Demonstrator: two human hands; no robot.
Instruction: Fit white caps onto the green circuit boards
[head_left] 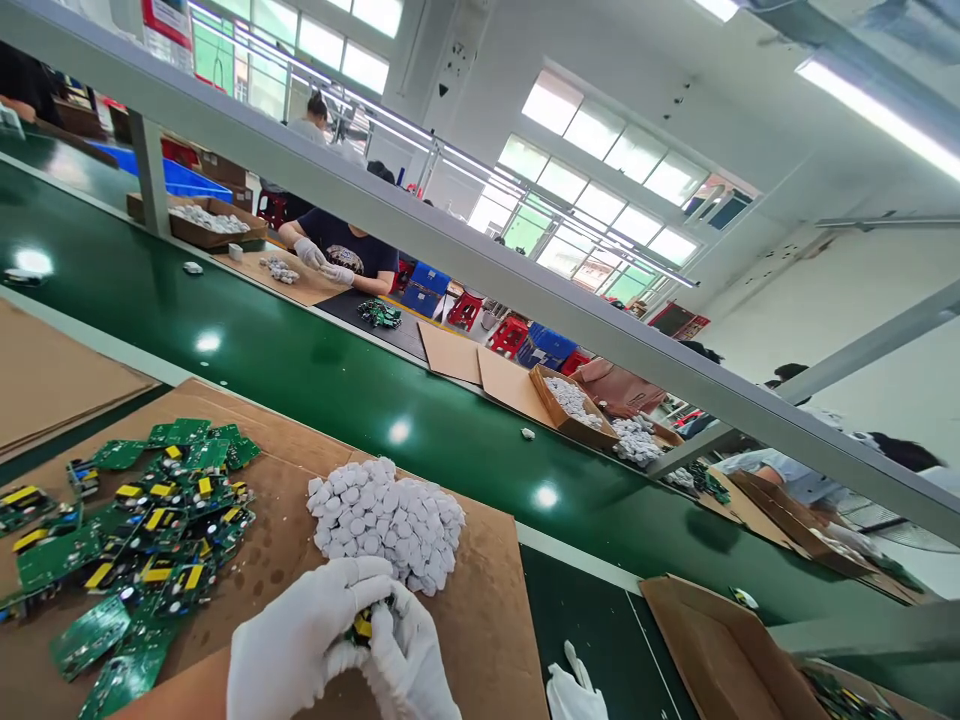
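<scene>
In white gloves, my left hand [289, 635] and my right hand [412, 655] meet at the lower middle of the view. Between their fingers is a small green circuit board [362, 627] with a yellow component; most of it is covered by the gloves. Both hands are closed around it. Just beyond them a heap of small white round pieces [390, 520] lies on a brown cardboard sheet [487, 630]. To the left, on the same sheet, spreads a pile of green circuit boards [161, 520] with yellow parts, some face down.
A green conveyor belt [322, 375] runs across behind the cardboard. Overhead crosses a grey metal beam [465, 255]. At right are a white glove [574, 690], perhaps worn, and a cardboard tray [720, 650]. Across the belt sits a gloved person [349, 250].
</scene>
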